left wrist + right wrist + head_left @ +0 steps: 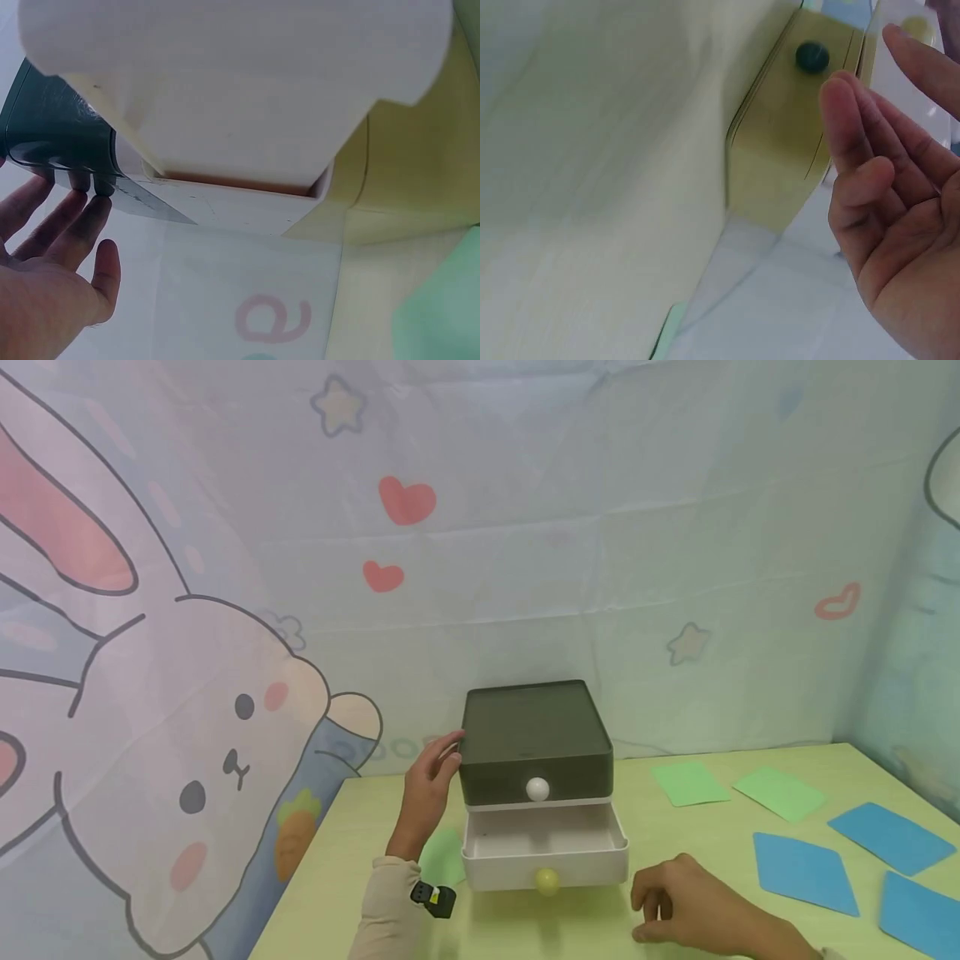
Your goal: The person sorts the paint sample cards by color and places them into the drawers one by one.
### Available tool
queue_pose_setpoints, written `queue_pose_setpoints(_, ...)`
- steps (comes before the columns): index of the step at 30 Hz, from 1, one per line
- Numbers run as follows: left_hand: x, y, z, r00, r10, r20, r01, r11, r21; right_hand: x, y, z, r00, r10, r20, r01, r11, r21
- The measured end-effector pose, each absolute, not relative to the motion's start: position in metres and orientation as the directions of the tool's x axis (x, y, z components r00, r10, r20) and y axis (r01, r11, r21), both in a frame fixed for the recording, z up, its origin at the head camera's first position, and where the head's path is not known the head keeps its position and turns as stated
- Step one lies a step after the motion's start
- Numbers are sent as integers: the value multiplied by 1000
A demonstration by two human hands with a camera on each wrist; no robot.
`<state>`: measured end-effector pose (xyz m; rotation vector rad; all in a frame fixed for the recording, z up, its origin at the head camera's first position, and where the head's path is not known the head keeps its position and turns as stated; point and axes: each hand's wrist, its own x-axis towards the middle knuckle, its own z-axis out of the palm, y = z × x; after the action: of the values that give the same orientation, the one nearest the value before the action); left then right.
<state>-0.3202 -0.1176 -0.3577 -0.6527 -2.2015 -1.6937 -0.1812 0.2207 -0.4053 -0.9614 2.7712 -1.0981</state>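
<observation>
A small drawer cabinet with a dark green top section (534,718) stands on the table. Its white middle drawer (506,871) is pulled out and shows a bare inside; a yellow knob (547,882) sits on its front. The dark section has a white knob (537,789). In the right wrist view the yellow lowest section (776,146) bears a dark green knob (812,57). My left hand (427,789) rests its fingertips against the dark section's left side. Right of the drawer front, my right hand (693,906) hovers with loosely bent fingers, holding nothing.
Two green sheets (690,783) and several blue sheets (805,872) lie on the right of the table (315,893). Another green sheet (444,858) lies left of the cabinet, partly hidden by the left arm. A printed cloth backdrop (510,552) hangs close behind.
</observation>
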Motion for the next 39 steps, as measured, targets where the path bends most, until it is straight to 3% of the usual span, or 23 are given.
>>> queue_pose_setpoints(5, -322, -117, -359, -859, 182, 479, 510, 205, 835, -195, 254, -402, -827, -515, 227, -527, 567, -633)
queue_pose_setpoints(14, -323, -117, -360, -860, 172, 481, 509, 204, 837, -212, 314, -413, -918, -319, 236, -389, 840, -377)
queue_pose_setpoints(26, -323, -117, -360, -861, 160, 483, 508, 207, 837, -219, 382, -427, -960, -260, 107, -280, 904, -324)
queue_pose_setpoints(39, -323, -117, -360, -862, 170, 478, 505, 200, 840, -223, 403, -442, -975, -221, 14, -218, 943, -251)
